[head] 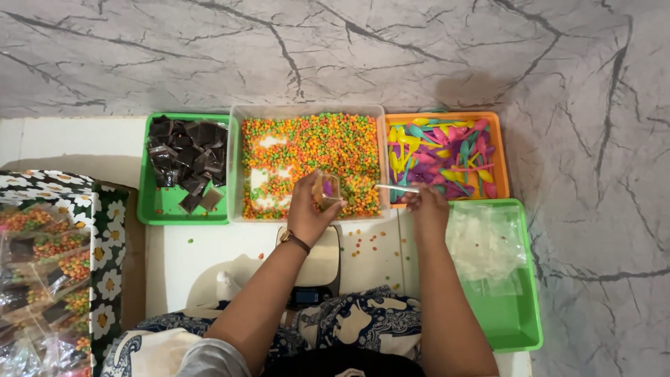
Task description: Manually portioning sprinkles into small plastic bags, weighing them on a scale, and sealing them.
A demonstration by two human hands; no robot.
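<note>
Over the near rim of the clear bin [307, 110] of orange, yellow and green candy beads [328, 150], my left hand [307, 213] holds a small clear cup [326, 190], its grip closed around the cup's sides, the cup tilted slightly and hanging just above the beads at the bin's front edge. My right hand [427, 209] sits just beside it, past the bin's right front corner, its grip pinched shut on a thin pale scoop handle [395, 188] that points left toward the cup; the two are near but I cannot tell whether they touch. Directly under my left wrist lies a small scale [322, 269] on the white counter [178, 251], with a few stray beads scattered to its right. Left of the bin, touching its wall, a green tray [157, 206] carries dark square packets [187, 157] bunched toward its far end, leaving its near half bare. Right of the bin an orange tray [499, 150] is full of coloured plastic spoons [440, 153], and nearer me a second green tray [520, 314] holds clear bags [485, 244] at its far end. Filled packs [42, 265] sit in a flowered box [108, 230] at far left. Counter between scale and flowered box lies open.
</note>
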